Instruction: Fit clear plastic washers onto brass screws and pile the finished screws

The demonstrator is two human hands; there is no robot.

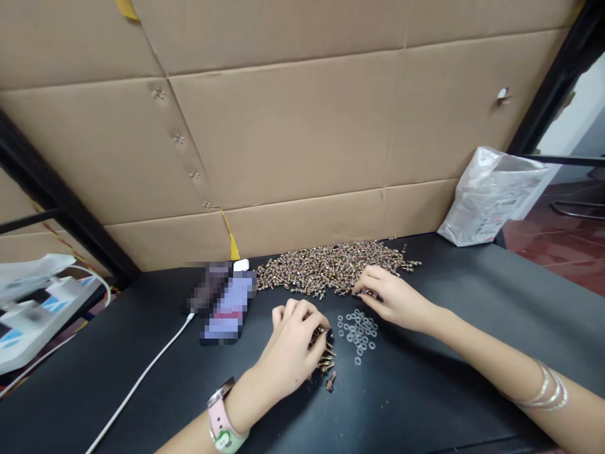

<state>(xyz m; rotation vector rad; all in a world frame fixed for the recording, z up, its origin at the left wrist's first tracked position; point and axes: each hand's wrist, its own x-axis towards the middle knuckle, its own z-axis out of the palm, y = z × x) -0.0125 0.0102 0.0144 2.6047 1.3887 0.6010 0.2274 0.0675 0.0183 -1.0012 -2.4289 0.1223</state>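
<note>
A large heap of small brass-coloured screws (331, 265) lies at the back of the black table (449, 378). My right hand (392, 296) rests at the heap's near edge, fingers curled and pinching among the screws. My left hand (295, 343) is curled closed over a small bunch of screws (326, 362), some spilling beside it. A cluster of several clear plastic washers (359, 331) lies between my hands. A pink watch (222, 422) is on my left wrist, silver bangles (543, 391) on my right arm.
A blurred phone (227, 306) lies left of my hands with a white cable (142, 378) running to the front edge. A silver plastic bag (491, 195) leans at the back right. Cardboard sheets (302, 126) wall the back. White boxes (33, 302) sit at far left.
</note>
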